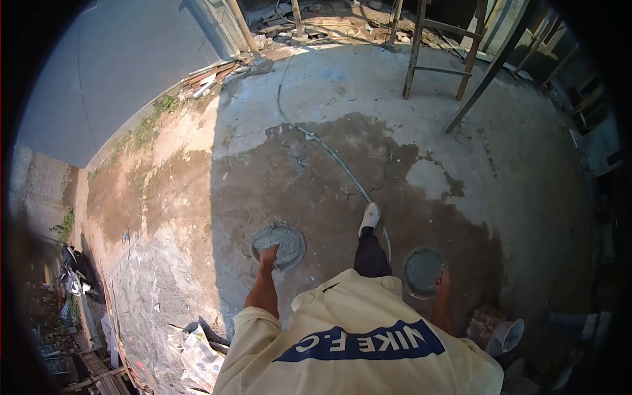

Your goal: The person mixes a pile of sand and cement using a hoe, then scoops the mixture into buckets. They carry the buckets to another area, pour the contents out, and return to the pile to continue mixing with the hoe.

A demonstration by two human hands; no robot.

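Observation:
My left hand (268,254) is closed at a round bucket (301,247) filled with wet grey mortar, above the near left part of its rim. The handle there is too small to make out clearly. On the other side, my right hand (444,279) is closed at the right edge of a second bucket (407,275), also full of grey mortar. Its fingers are partly hidden by the rim and shadow. Both buckets hang or stand either side of my body, below the cream shirt.
A pale hose (339,161) runs across the wet concrete floor (316,191) past my white shoe (370,216). Wooden trestle legs (413,59) and a slanting pole (490,76) stand ahead right. Rubble and boards (207,78) lie ahead left. A dirty container (503,337) sits behind right.

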